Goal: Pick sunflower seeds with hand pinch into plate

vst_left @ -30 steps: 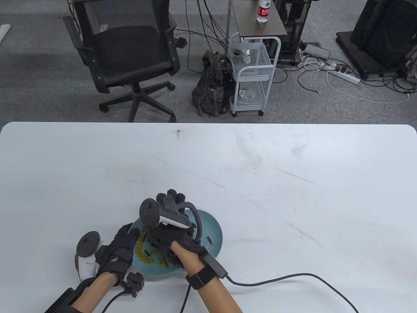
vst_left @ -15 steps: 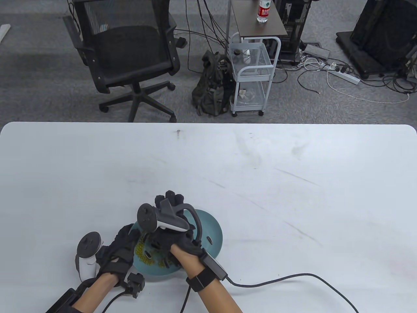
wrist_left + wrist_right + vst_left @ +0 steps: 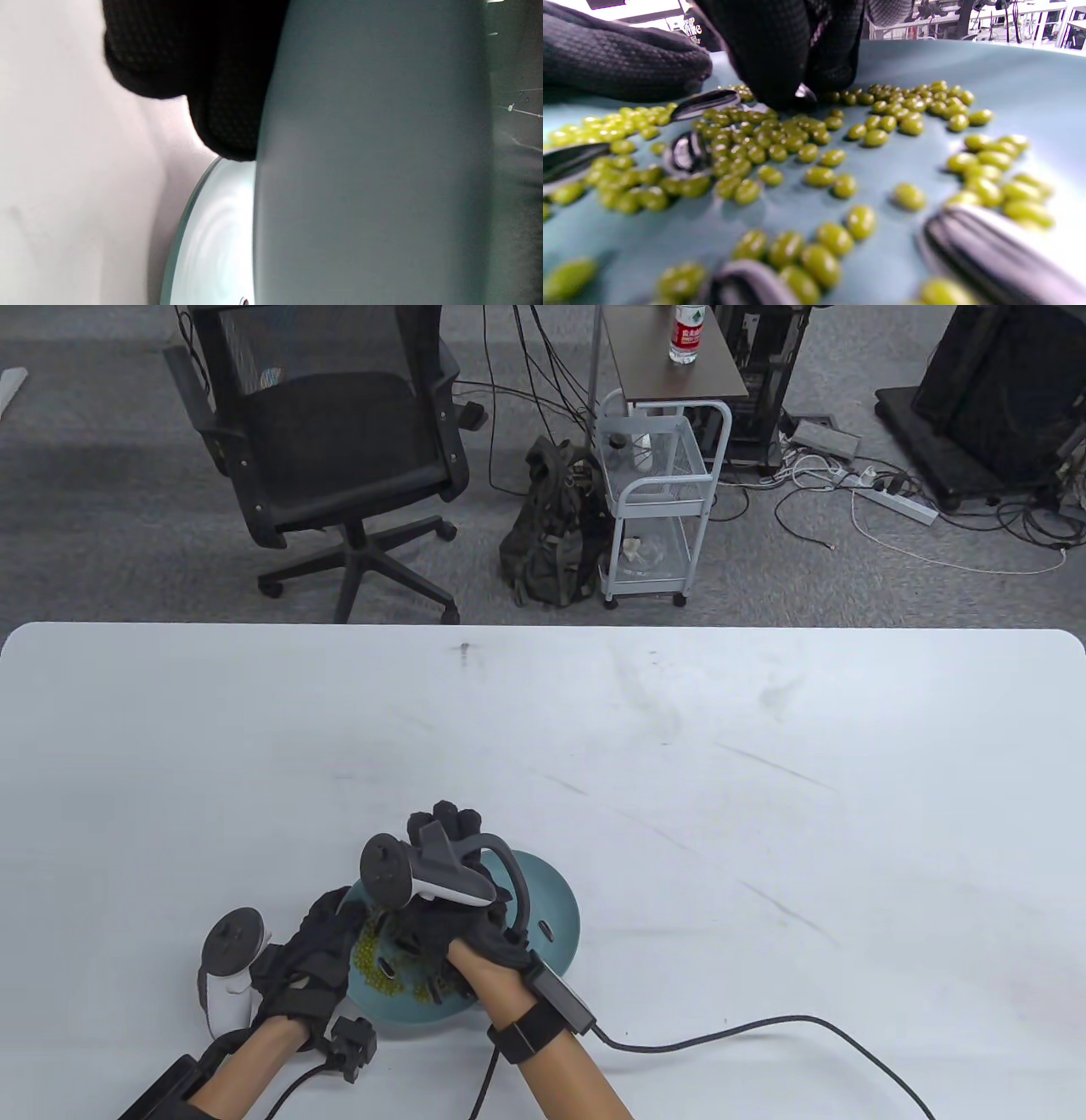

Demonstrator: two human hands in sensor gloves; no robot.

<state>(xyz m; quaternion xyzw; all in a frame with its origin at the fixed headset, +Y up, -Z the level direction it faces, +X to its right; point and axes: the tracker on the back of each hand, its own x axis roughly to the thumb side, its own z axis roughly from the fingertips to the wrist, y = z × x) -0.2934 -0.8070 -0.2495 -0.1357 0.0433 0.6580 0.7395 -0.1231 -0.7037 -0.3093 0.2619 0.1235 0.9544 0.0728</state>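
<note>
We've got both hands on the teal plate point(image 3: 556, 912) near the table's point(image 3: 764, 780) front edge. Our right hand point(image 3: 450, 916) is down inside it, fingertips point(image 3: 780, 84) bunched together and pressed into the green beans point(image 3: 797, 140), closing on a striped sunflower seed point(image 3: 804, 93) right at the tips. Can't tell if it's actually gripped yet. More sunflower seeds point(image 3: 704, 103) lie mixed in with the beans just beside those fingers. Our left hand point(image 3: 305, 967) holds the plate's left rim, its fingers point(image 3: 220, 84) curled against the outer wall.
</note>
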